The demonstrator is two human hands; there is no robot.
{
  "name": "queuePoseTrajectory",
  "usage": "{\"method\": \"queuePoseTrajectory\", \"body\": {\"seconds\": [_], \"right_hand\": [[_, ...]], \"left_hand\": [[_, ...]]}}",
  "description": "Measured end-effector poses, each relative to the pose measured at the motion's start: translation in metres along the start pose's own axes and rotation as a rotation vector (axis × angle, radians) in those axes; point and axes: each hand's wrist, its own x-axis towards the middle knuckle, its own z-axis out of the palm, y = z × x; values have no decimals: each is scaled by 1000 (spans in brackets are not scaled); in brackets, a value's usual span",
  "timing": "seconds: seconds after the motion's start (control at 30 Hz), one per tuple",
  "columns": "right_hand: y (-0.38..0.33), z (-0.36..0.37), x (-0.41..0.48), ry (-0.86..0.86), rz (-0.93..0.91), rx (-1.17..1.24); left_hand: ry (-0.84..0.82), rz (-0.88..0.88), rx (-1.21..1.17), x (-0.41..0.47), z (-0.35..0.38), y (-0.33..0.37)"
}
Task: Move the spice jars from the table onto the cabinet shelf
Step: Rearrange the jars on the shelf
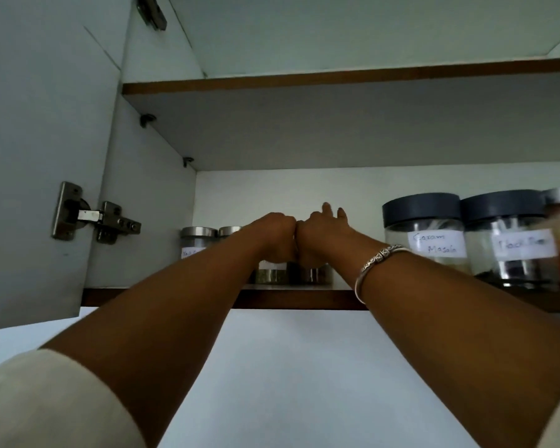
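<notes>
One jar (272, 275) under the curled left hand (277, 236); right hand (320, 236) with fingers (327, 209) raised.

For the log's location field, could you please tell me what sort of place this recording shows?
Most likely a home kitchen, looking up into an open wall cabinet: a Garam Masala jar and other labelled spice jars stand on the cabinet shelf, with a door hinge at left.
</notes>
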Motion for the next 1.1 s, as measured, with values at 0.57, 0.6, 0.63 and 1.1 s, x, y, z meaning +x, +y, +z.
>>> {"method": "queuePoseTrajectory", "body": {"seconds": [0.57,0.6,0.63,1.1], "right_hand": [[138,-62,-118,293,0,85],[150,-62,-123,305,13,98],[160,-62,-127,313,21,109],[196,-26,-124,384,1,172]], "left_hand": [[63,86,-192,-25,-87,140],[59,102,-189,-24,-88,151],[51,113,-171,-24,-89,159],[27,36,-3,1,-86,170]]}}
